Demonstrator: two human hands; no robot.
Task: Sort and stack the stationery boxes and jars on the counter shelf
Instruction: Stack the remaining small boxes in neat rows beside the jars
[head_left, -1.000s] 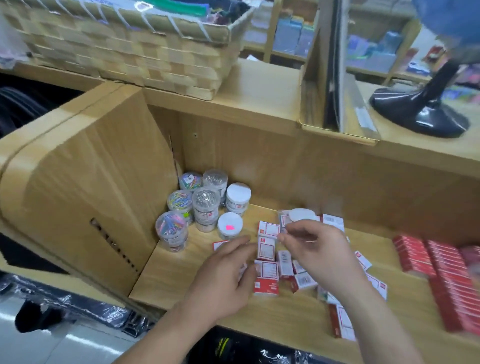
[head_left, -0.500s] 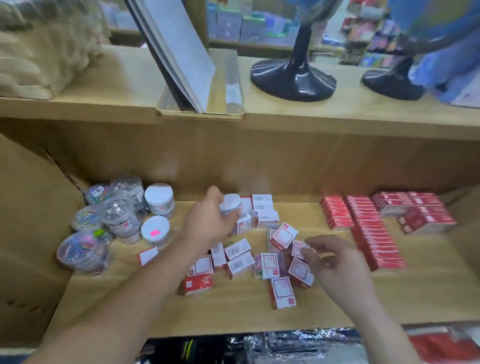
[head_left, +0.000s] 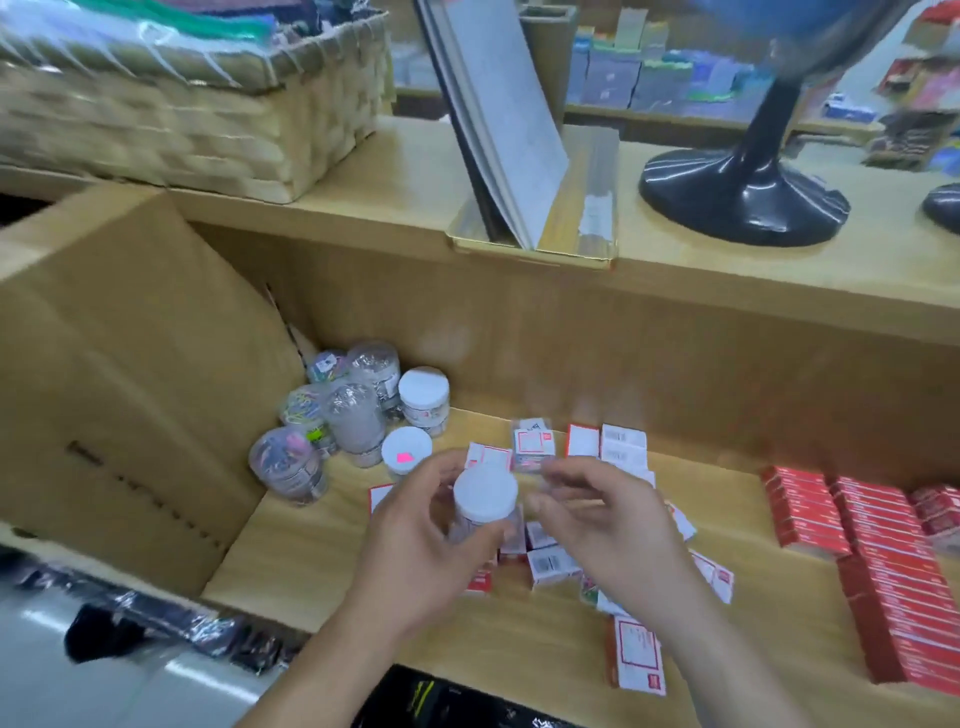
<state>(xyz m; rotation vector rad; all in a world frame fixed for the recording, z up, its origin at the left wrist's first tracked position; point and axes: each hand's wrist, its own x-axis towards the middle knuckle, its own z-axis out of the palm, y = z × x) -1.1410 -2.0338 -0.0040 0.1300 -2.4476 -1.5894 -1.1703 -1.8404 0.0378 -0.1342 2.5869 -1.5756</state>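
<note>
My left hand (head_left: 415, 551) grips a small clear jar with a white lid (head_left: 484, 493), lifted above the wooden shelf (head_left: 311, 545). My right hand (head_left: 608, 525) hovers just right of the jar, fingers apart and curled, holding nothing that I can see. Under both hands lie several small red-and-white boxes (head_left: 553, 564), scattered flat and on edge. A cluster of jars (head_left: 358, 415) with clips and white lids stands in the shelf's left back corner. Stacked red boxes (head_left: 883, 571) fill the right side.
The shelf's wooden side wall (head_left: 130, 389) closes off the left. Above, the counter top (head_left: 405, 176) carries a woven basket (head_left: 197, 119), a leaning display stand (head_left: 498, 130) and a black globe base (head_left: 743, 202).
My left hand reached to the white-lidded jar among the boxes, took it and lifted it toward me. My right hand rose from the boxes to beside the jar.
</note>
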